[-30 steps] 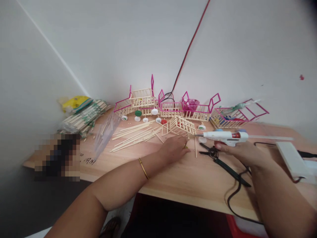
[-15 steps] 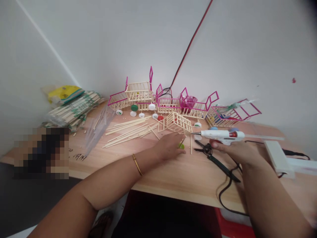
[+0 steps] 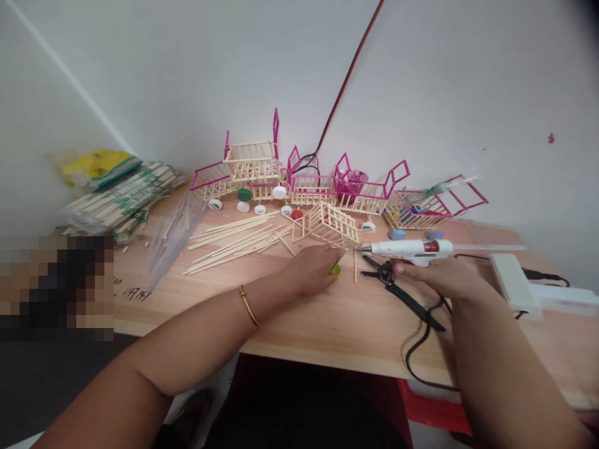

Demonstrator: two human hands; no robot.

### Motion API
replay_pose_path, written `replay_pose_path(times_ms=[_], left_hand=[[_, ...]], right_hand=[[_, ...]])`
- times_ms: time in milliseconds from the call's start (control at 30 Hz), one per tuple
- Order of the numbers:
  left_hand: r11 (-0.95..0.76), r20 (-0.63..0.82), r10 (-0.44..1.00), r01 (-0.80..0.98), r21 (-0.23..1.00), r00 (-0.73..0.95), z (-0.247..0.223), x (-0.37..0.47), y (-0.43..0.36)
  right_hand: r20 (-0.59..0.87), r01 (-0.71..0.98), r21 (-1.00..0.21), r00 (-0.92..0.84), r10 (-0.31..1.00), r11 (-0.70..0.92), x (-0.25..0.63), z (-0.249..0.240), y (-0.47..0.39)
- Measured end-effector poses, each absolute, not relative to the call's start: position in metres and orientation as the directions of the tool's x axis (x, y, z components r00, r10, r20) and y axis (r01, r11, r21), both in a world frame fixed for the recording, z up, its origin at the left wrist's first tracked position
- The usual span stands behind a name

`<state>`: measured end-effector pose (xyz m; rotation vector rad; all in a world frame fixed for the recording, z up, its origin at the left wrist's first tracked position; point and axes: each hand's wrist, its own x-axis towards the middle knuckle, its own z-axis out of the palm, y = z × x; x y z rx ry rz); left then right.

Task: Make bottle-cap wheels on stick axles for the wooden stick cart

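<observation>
My left hand is closed just above the table, fingers pinched around a small green bottle cap; a thin stick seems to rise from it, mostly hidden by the fingers. My right hand grips a white hot glue gun, its nozzle pointing left, close to my left fingertips. Just behind the nozzle leans an unpainted stick frame. Black-handled cutters lie below the glue gun. A single short stick rests between the cutters and my left hand.
Loose bamboo sticks lie left of centre. Along the wall stand several stick carts with magenta edges and bottle-cap wheels. Bagged sticks sit at left, a white box at right. A black cord hangs over the front edge.
The glue gun's nozzle and my left hand have stayed close together. The left fingers have turned slightly, covering more of the stick. The whole view has shifted a little.
</observation>
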<state>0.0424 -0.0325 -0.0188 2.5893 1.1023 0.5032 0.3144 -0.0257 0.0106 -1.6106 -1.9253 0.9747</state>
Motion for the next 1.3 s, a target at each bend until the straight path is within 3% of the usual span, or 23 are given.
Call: replay_pose_path(times_ms=[233,500,767,1100,1300], left_hand=[[-0.676,0.191,0.726,0.637,0.369,0.66,-0.016,0.039,-0.032],[-0.672,0.188,0.721,0.606,0.425,0.667,-0.017,0.037,-0.03],[-0.631,0.142,0.742,0.612,0.478,0.655,-0.01,0.036,-0.031],[-0.626,0.17,0.734,0.559,0.543,0.657,-0.006,0.033,-0.03],[-0.634,0.168,0.737,0.582,0.509,0.655,-0.007,0.032,-0.029]], right_hand=[[-0.109,0.628,-0.774,-0.259,0.96,0.082,0.313,0.012,-0.027],[-0.193,0.774,-0.631,-0.227,0.955,0.056,0.303,0.026,-0.033],[-0.26,0.802,-0.592,-0.282,0.924,0.079,0.292,0.032,-0.037],[-0.219,0.802,-0.591,-0.266,0.939,0.089,0.292,0.03,-0.036],[-0.25,0.823,-0.561,-0.266,0.931,0.084,0.294,0.027,-0.036]])
